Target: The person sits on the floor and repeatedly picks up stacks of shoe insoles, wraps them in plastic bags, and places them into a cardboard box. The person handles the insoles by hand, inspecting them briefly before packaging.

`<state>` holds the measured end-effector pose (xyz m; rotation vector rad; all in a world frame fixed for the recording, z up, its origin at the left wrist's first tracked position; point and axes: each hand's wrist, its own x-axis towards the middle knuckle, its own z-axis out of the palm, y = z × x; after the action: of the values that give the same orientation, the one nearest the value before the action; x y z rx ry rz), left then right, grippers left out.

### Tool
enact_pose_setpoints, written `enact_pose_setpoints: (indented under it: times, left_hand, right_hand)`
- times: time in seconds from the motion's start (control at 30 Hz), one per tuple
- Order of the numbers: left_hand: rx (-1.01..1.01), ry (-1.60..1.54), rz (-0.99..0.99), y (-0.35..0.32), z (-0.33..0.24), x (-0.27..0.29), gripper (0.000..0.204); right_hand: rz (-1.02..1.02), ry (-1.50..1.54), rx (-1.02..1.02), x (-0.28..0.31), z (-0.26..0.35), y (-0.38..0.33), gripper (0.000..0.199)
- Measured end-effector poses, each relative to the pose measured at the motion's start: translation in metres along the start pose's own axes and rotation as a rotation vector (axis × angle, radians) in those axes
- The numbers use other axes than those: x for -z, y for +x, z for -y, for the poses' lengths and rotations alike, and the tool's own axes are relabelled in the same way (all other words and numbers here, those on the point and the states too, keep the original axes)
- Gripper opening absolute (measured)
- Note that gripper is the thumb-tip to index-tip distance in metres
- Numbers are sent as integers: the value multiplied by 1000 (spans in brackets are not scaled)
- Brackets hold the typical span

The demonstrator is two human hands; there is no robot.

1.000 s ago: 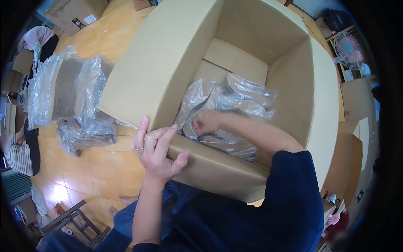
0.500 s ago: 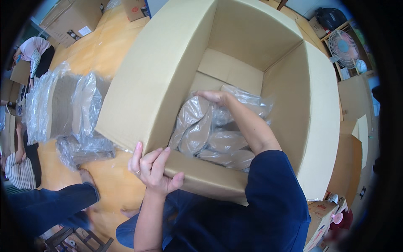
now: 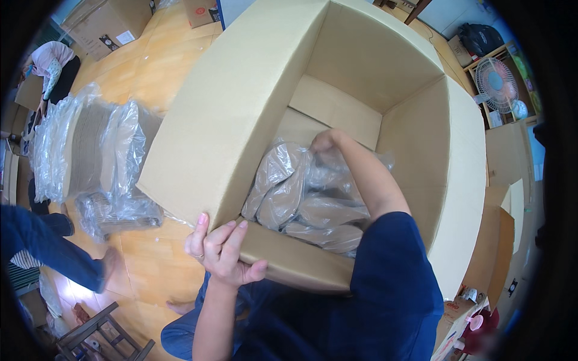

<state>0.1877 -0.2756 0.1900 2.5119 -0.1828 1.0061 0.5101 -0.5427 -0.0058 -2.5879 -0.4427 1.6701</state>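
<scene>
A large brown cardboard box (image 3: 198,114) stands open in front of me, its flaps folded outward. Inside, along its near left part, lie several clear plastic bags (image 3: 280,204) with curved brown cardboard-like pieces in them. My right hand (image 3: 326,139) reaches deep into the box, fingers curled in at the far edge of these bags, on the clear plastic; its fingertips are partly hidden. At the near left corner, my left hand (image 3: 224,253) holds the box edge, fingers bent against the cardboard and thumb pointing right.
Plastic-wrapped stacks of brown pieces (image 3: 90,150) stand on the floor to the left. Beyond are a person bending down (image 3: 53,66) and another carton (image 3: 108,27). A person's leg (image 3: 60,253) is near on the left, above a wooden stool (image 3: 105,334). A fan (image 3: 497,84) stands at right.
My right hand has shifted right and its stretched fingers have curled in. My left hand stays at the corner. The nearby person's leg has moved, and the striped-shirted person is now mostly hidden.
</scene>
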Motion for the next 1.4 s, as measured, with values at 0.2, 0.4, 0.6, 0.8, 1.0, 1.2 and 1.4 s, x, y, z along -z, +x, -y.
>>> enact_pose_setpoints:
  times: [0.2,0.4,0.6,0.8,1.0,1.2,1.4]
  left_hand:
    - [-1,-28,-6,4,3,-1,67]
    - [-2,-40,-9,6,2,1,63]
    - [-3,-54,-30,6,0,1,59]
    - [1,-92,17,4,0,7,48]
    - [45,-143,4,5,-2,16,45]
    - [139,-503,-66,3,20,41,33]
    - [617,-184,-378,26,156,103,34]
  right_hand:
    - [-23,695,-151,-13,-26,-14,68]
    - [-143,845,-139,-45,-55,-61,65]
    - [-222,991,-216,-76,-52,-73,65]
    - [-225,778,-215,-107,-107,-52,65]
    - [-930,493,-270,-38,-94,-75,57]
    - [-1660,671,547,64,86,-226,37]
    - [-928,410,1276,-28,295,-313,14]
